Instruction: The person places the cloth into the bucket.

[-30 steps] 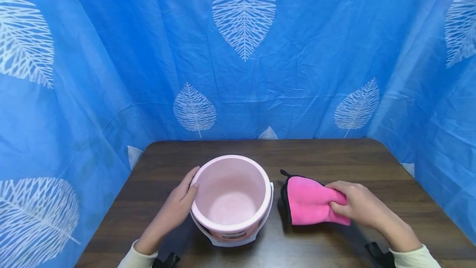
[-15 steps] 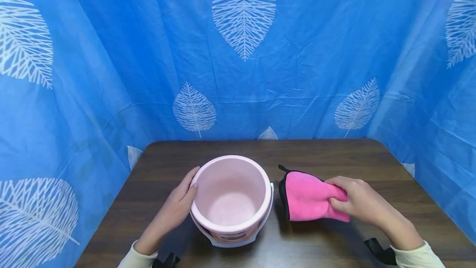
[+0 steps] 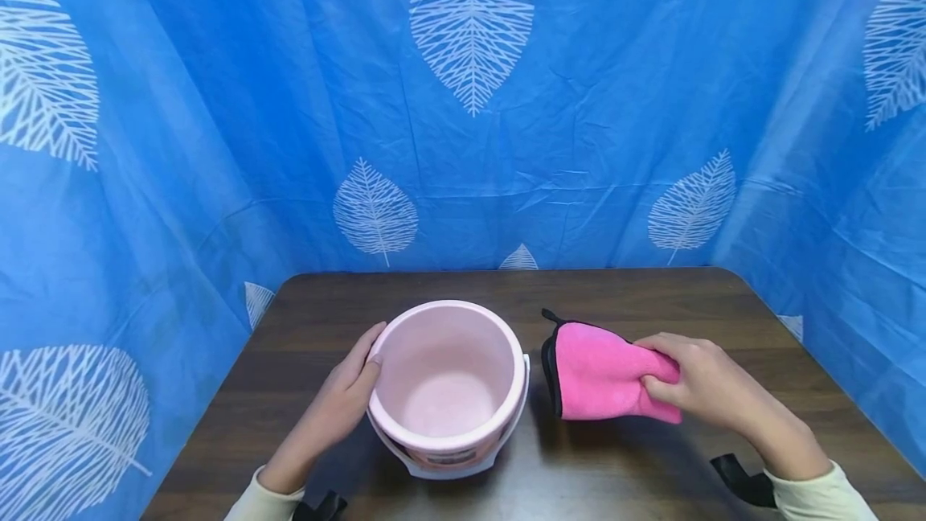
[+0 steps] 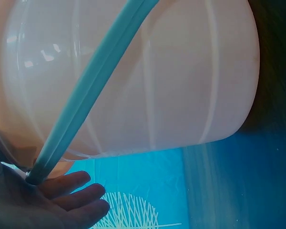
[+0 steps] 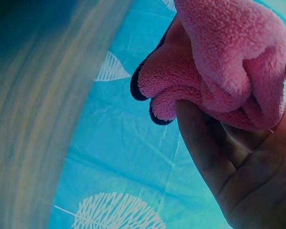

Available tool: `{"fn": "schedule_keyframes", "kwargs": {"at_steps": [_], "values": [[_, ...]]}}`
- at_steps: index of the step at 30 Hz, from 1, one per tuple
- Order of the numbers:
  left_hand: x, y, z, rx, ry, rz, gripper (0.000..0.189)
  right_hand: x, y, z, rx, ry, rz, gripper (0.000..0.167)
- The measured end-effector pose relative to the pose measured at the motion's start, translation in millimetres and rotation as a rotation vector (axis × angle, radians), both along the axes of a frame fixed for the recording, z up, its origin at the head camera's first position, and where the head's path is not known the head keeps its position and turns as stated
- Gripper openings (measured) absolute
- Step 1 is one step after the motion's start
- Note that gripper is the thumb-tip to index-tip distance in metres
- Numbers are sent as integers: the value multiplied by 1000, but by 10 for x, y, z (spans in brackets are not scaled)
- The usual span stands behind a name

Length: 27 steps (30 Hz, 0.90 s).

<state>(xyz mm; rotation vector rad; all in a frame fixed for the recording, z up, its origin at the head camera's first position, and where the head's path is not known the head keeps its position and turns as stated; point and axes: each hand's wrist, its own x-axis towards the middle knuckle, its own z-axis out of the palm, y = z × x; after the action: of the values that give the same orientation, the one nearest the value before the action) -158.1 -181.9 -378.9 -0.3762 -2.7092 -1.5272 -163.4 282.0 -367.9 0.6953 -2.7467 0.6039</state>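
A pale pink bucket [image 3: 448, 376] stands on the table, its mouth tipped up towards the head camera and nothing inside. My left hand [image 3: 343, 396] holds its left rim, thumb over the edge and fingers along the outside wall. Seen from the left wrist, the bucket's handle [image 4: 93, 86] slants down across the wall, its end beside my fingers [image 4: 81, 195]. To the bucket's right, my right hand [image 3: 698, 380] pinches a folded pink cloth [image 3: 604, 372] with black edging and a small hanging loop. The right wrist view shows the fluffy cloth [image 5: 229, 62] bunched between thumb and fingers, raised over the table.
The dark wood-grain table [image 3: 593, 292] has rounded far corners. Behind it and on both sides hangs a blue curtain [image 3: 579, 127] with white leaf prints. A black strap [image 3: 741, 481] sits by the right sleeve.
The right hand has lifted the cloth slightly upward and away from the table front. The left hand has kept its hold on the bucket, which stays in place.
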Motion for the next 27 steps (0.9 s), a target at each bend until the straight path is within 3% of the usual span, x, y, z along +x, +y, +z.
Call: {"fn": "schedule_keyframes", "kwargs": {"at_steps": [9,27], "values": [[-7,5,-1,15,-7,-9,53,9,-5,79,-9,-20,-21,35],[9,15,7,29,-14,-6,53,2,-22,180,-55,137,37,35]]}}
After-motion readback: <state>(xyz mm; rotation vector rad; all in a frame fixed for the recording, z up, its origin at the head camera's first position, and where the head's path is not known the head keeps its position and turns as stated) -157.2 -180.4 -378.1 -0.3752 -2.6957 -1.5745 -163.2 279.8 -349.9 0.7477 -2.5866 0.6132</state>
